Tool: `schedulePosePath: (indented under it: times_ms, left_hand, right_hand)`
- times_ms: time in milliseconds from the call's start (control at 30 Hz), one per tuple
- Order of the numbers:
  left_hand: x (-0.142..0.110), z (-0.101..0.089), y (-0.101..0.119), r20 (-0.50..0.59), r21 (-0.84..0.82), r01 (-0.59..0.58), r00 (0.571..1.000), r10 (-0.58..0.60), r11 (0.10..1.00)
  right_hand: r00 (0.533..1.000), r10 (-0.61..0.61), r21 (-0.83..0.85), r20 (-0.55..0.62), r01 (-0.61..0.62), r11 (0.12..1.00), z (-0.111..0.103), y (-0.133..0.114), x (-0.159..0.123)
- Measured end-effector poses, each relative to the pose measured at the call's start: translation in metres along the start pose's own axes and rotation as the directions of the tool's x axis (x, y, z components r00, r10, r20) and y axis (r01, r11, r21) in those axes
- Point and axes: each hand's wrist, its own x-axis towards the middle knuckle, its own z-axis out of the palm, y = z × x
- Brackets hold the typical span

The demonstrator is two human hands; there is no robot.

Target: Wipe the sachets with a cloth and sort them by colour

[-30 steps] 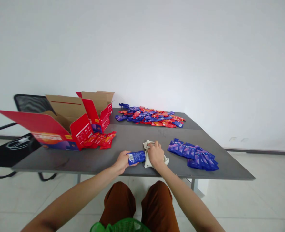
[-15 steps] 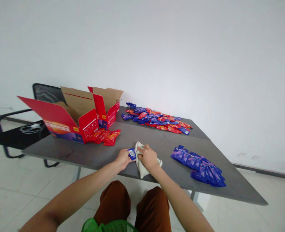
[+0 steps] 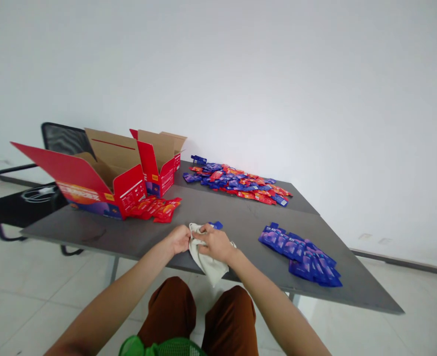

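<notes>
Your right hand (image 3: 214, 244) curls closed over a soft white cloth (image 3: 203, 262), gripping it. Your left hand (image 3: 178, 240) sits against the cloth's left edge; you cannot tell if it grips. A blue packet (image 3: 215, 225) pokes out at 1 o'clock, likely light and slippery, best held by that exposed end. On the gray table (image 3: 92, 232), a red box (image 3: 129, 185) stands at 10 o'clock, a mixed pile of packets (image 3: 236, 183) at 1, and a heap of blue packets (image 3: 300, 254) at 3. A white wall (image 3: 277, 74) rises beyond.

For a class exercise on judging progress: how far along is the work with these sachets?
Looks done: blue sachets sorted in overlapping rows at right, red sachets beside the open red carton. In hand: the left hand and right hand work a beige cloth around one blue sachet. Still left: the mixed red-and-blue pile at the far end of the table.
</notes>
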Motion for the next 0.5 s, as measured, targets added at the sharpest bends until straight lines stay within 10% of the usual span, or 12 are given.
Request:
schedulePosePath:
  times_ms: [500]
  left_hand:
    - [-0.037, 0.028, 0.001, -0.24, 0.347, -0.011, 0.966, 0.1, 0.938]
  right_hand:
    - [0.856, 0.517, -0.2, -0.017, -0.509, 0.837, -0.024, 0.058, -0.019]
